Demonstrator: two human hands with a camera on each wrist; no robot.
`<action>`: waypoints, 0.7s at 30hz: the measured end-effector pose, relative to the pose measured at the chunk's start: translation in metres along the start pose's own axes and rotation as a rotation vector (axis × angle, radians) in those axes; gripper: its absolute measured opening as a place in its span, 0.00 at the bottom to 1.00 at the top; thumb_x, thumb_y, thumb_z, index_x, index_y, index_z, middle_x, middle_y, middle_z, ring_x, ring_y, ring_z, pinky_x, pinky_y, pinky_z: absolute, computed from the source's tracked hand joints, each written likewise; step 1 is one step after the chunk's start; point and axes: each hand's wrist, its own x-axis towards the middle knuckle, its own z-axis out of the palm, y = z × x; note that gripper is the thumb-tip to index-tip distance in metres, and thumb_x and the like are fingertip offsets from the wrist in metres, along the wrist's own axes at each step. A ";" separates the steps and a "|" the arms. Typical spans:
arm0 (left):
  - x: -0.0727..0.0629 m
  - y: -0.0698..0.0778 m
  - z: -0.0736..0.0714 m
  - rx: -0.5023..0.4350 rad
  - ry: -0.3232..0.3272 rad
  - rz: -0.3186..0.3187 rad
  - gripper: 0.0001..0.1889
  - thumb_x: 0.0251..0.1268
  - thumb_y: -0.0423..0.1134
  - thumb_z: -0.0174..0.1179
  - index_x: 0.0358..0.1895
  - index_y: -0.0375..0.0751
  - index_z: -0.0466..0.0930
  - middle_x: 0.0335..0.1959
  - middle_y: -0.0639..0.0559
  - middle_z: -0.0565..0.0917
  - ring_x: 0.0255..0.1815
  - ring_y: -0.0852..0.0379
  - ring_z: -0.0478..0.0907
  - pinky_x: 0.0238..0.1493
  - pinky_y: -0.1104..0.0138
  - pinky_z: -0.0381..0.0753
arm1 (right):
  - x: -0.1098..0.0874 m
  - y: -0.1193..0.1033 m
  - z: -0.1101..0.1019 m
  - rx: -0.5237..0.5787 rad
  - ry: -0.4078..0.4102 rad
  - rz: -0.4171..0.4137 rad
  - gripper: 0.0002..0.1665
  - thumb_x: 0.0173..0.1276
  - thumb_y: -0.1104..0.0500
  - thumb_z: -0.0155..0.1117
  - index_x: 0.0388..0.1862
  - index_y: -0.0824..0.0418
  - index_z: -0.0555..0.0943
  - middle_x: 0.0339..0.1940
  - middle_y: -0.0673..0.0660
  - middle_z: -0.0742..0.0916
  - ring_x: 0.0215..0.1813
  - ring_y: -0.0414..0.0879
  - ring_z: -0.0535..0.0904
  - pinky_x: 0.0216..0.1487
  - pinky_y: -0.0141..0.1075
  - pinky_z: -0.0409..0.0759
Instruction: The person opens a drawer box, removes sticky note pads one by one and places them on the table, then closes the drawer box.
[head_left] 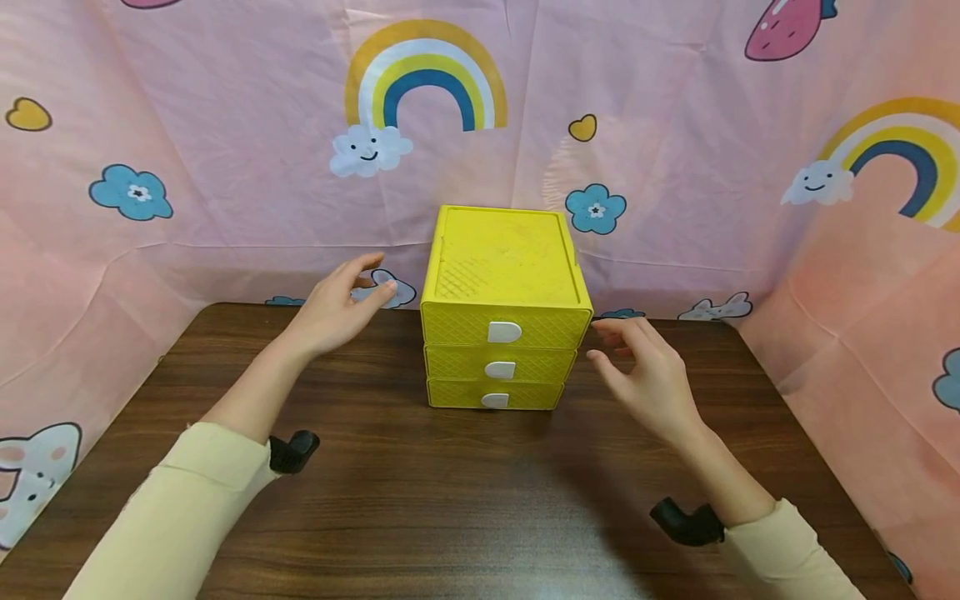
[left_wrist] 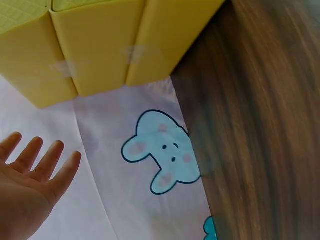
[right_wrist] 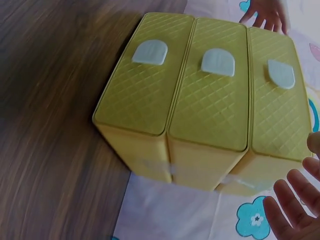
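Note:
A yellow three-drawer storage box (head_left: 506, 258) stands upright on the brown wooden table, its drawers closed and each front bearing a white tab handle (head_left: 504, 332). To its left my left hand (head_left: 339, 304) hovers, fingers relaxed and apart from the box. My right hand (head_left: 651, 379) is beside the right side, its fingertips close to the upper drawer's edge; whether they touch is unclear from the head view. Seen from the right wrist, the fingers (right_wrist: 295, 197) are spread near the box's side. The left wrist view has the left hand (left_wrist: 30, 185) with separated fingers below the box's side panels.
Behind the table (head_left: 420, 500) hangs a pink cloth (head_left: 270, 192) printed with rainbows, flowers and rabbits, which also runs along both sides. A black wrist mount (head_left: 294, 452) sits on the left forearm, another black mount (head_left: 686, 523) on the right.

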 end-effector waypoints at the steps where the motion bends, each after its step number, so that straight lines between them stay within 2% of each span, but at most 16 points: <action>1: 0.001 0.002 0.000 -0.010 0.001 -0.005 0.36 0.63 0.64 0.45 0.71 0.54 0.53 0.69 0.50 0.60 0.65 0.47 0.64 0.59 0.46 0.68 | 0.001 -0.002 0.001 0.010 0.002 0.001 0.20 0.55 0.61 0.70 0.48 0.59 0.79 0.36 0.54 0.80 0.39 0.43 0.77 0.40 0.36 0.80; 4: 0.004 0.006 0.001 -0.042 0.001 -0.016 0.35 0.62 0.65 0.46 0.70 0.55 0.55 0.68 0.52 0.63 0.64 0.50 0.66 0.58 0.47 0.69 | 0.002 -0.006 0.004 0.036 0.006 0.003 0.20 0.55 0.61 0.70 0.48 0.60 0.78 0.36 0.54 0.80 0.39 0.44 0.77 0.40 0.39 0.80; 10: 0.008 0.013 0.004 -0.091 0.002 -0.034 0.34 0.62 0.63 0.48 0.69 0.53 0.59 0.67 0.52 0.65 0.62 0.50 0.68 0.53 0.50 0.74 | 0.003 -0.013 0.011 0.073 0.024 0.012 0.19 0.55 0.62 0.69 0.47 0.61 0.79 0.36 0.54 0.81 0.38 0.44 0.78 0.40 0.34 0.80; 18: 0.019 0.019 0.006 -0.116 0.052 -0.073 0.31 0.63 0.60 0.50 0.66 0.49 0.65 0.62 0.49 0.71 0.56 0.48 0.74 0.49 0.54 0.77 | 0.005 -0.022 0.022 0.096 0.058 0.033 0.18 0.54 0.63 0.69 0.46 0.61 0.79 0.36 0.54 0.81 0.37 0.44 0.78 0.38 0.37 0.82; 21: 0.024 0.021 0.005 -0.112 0.047 -0.082 0.30 0.63 0.59 0.51 0.66 0.50 0.65 0.62 0.49 0.71 0.56 0.48 0.74 0.49 0.55 0.77 | 0.006 -0.027 0.026 0.100 0.062 0.033 0.18 0.54 0.62 0.69 0.46 0.61 0.79 0.36 0.54 0.82 0.37 0.44 0.79 0.38 0.37 0.82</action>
